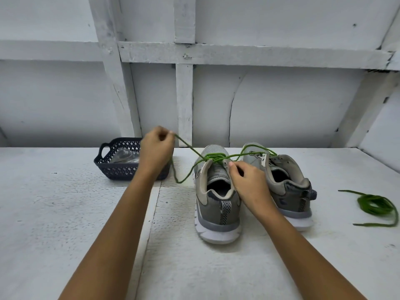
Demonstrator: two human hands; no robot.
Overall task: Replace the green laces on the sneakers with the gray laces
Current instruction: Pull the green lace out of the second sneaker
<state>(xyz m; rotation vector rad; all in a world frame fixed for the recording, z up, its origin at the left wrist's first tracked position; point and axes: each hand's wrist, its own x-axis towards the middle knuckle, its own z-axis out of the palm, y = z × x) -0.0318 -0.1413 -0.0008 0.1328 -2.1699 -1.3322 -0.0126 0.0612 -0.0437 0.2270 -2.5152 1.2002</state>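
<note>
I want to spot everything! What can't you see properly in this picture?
- Head view: what the basket holds, covered by its wall and the left hand.
- Head view: the end of the green lace, inside the left hand.
- Head view: some eyelets of the left sneaker, behind the right hand.

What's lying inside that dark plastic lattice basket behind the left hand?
A shiny clear-wrapped greyish bundle lies in the dark lattice basket. The left hand covers its right part, so I cannot identify it.

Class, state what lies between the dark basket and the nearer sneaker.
In the head view, a slack loop of green lace, pinched by the left hand, hangs between basket and sneaker.
</note>
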